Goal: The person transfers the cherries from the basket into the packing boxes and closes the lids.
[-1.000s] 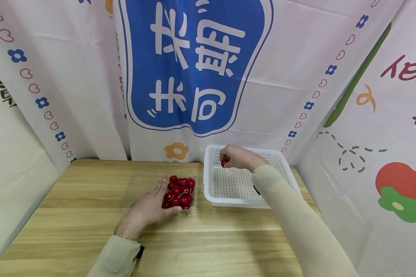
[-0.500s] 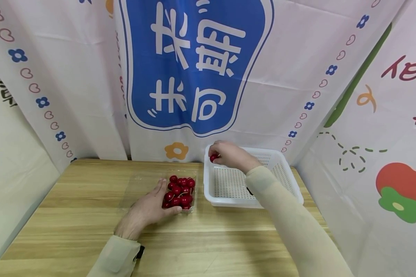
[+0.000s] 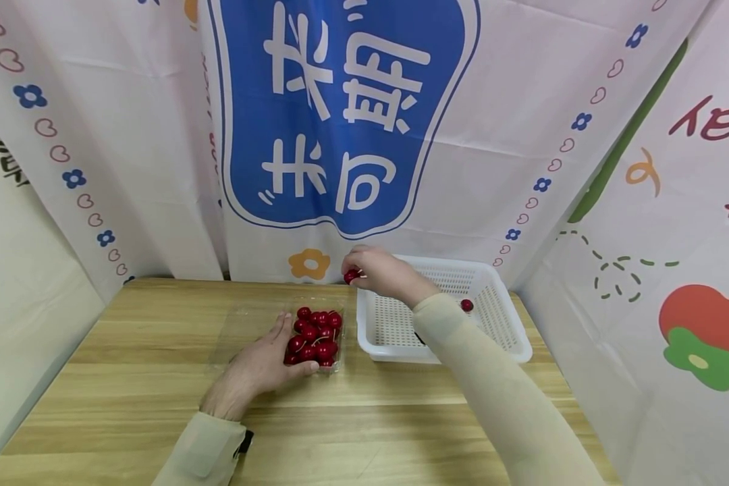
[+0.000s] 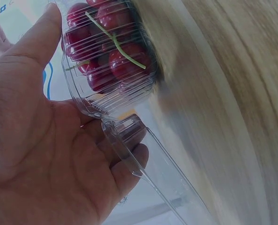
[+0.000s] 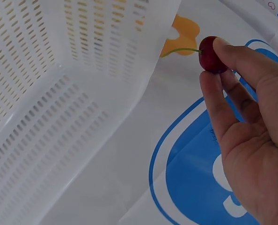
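My right hand [image 3: 379, 270] pinches a dark red cherry [image 5: 210, 55] between thumb and fingertips at the far left corner of a white basket [image 3: 364, 347]. A thin green stem sticks out from that cherry. To the left, an open clear plastic box [image 4: 90, 101] holds several cherries [image 3: 310, 333], some with stems. My left hand [image 3: 267, 358] rests against the box, its thumb along the near side and the other fingers by the hinge. In the left wrist view, part of those fingers is hidden behind the plastic. Inside the basket lies one cherry [image 3: 467, 305].
The clear lid [image 3: 233, 331] of the box lies folded out to the left, partly under the left hand. All stands on a wooden table [image 3: 340, 432]. A printed white curtain [image 3: 462, 175] hangs just behind the table, with more cloth at both sides.
My right hand has moved left with the cherry, from above the basket to just past its left rim. A cherry inside the basket has come into sight. The left hand stays put.
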A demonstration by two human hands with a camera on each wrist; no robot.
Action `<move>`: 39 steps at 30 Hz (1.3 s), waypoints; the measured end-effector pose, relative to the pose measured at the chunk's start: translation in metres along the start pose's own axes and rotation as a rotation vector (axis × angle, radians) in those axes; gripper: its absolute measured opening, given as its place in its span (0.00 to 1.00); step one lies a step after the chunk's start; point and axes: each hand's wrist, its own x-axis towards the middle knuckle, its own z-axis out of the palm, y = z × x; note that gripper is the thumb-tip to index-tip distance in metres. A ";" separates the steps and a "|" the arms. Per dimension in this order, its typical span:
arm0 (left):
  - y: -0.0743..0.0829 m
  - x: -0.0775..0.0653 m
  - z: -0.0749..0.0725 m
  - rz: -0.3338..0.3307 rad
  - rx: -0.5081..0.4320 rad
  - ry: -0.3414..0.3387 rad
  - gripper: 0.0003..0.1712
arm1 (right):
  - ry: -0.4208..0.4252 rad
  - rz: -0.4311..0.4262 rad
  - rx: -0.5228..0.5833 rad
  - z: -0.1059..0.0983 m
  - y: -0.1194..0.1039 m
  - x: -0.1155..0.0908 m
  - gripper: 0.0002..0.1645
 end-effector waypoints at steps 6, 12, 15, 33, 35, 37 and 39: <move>-0.001 0.000 0.000 0.005 -0.004 0.001 0.74 | -0.010 -0.044 0.006 0.008 -0.012 0.012 0.14; -0.002 0.000 0.000 0.006 -0.004 0.000 0.74 | -0.033 -0.128 -0.017 0.020 -0.024 0.025 0.13; -0.002 0.000 0.000 0.005 0.000 -0.001 0.74 | -0.061 -0.150 -0.041 0.026 -0.032 0.031 0.13; 0.000 -0.001 -0.002 -0.006 -0.004 -0.015 0.73 | -0.193 -0.158 -0.122 0.051 -0.057 0.047 0.15; 0.001 -0.001 -0.002 -0.009 -0.003 -0.016 0.73 | -0.203 -0.156 -0.106 0.049 -0.057 0.045 0.16; 0.001 -0.001 -0.002 -0.009 -0.002 -0.015 0.73 | -0.215 -0.144 -0.085 0.046 -0.056 0.044 0.18; 0.000 -0.001 -0.002 -0.008 0.000 -0.013 0.73 | -0.221 -0.122 -0.060 0.042 -0.054 0.041 0.19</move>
